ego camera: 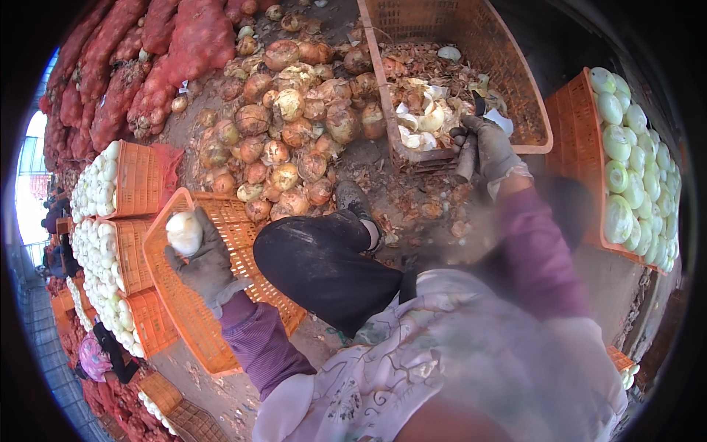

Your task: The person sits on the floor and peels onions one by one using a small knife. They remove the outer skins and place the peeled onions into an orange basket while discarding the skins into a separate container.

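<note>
My left hand (207, 265), in a dirty grey glove, holds a peeled white onion (184, 234) between thumb and fingers. It is over an orange plastic crate (237, 218) beside my left knee. My right hand (489, 143), gloved too, grips a small hand tool, apparently a knife (468, 159), with a greyish handle; its blade is mostly hidden. This hand is at the near rim of a second orange crate (381, 83), which holds dry onion skins and pale peelings (431, 119). Unpeeled brown onions (293, 132) lie heaped on the floor between the two crates.
Red mesh sacks of onions (182, 55) are piled at the far left. Crates full of peeled onions (102, 248) line the left side, and another full crate (574, 138) is on the right. A person (102, 351) bends at the lower left. Loose skins litter the floor.
</note>
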`<state>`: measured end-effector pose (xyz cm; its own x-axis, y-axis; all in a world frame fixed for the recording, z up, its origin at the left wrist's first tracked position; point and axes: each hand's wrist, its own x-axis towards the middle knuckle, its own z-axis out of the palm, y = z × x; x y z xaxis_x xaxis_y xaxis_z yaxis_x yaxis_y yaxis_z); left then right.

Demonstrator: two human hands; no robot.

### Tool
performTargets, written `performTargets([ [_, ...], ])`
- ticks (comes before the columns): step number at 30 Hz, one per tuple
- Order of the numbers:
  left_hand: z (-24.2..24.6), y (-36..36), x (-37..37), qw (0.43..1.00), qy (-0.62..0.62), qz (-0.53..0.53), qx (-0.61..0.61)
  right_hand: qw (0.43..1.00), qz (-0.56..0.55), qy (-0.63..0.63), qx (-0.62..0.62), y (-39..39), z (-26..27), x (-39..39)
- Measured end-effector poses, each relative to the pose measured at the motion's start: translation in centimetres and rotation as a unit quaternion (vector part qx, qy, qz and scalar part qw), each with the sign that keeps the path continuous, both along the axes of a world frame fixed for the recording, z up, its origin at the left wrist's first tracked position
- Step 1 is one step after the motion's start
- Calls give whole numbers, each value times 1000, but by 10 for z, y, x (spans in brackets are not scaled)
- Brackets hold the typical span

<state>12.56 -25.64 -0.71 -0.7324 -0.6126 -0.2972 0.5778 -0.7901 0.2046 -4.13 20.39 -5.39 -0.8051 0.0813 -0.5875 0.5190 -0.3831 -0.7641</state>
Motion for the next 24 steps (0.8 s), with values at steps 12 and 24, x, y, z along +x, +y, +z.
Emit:
performTargets([
  [12,-174,27,16,807,-429,-165,-372,974,110,77,184,-33,-7,-8],
  [24,-228,32,-148,101,-567,-326,-750,906,125,222,338,-12,-41,4],
])
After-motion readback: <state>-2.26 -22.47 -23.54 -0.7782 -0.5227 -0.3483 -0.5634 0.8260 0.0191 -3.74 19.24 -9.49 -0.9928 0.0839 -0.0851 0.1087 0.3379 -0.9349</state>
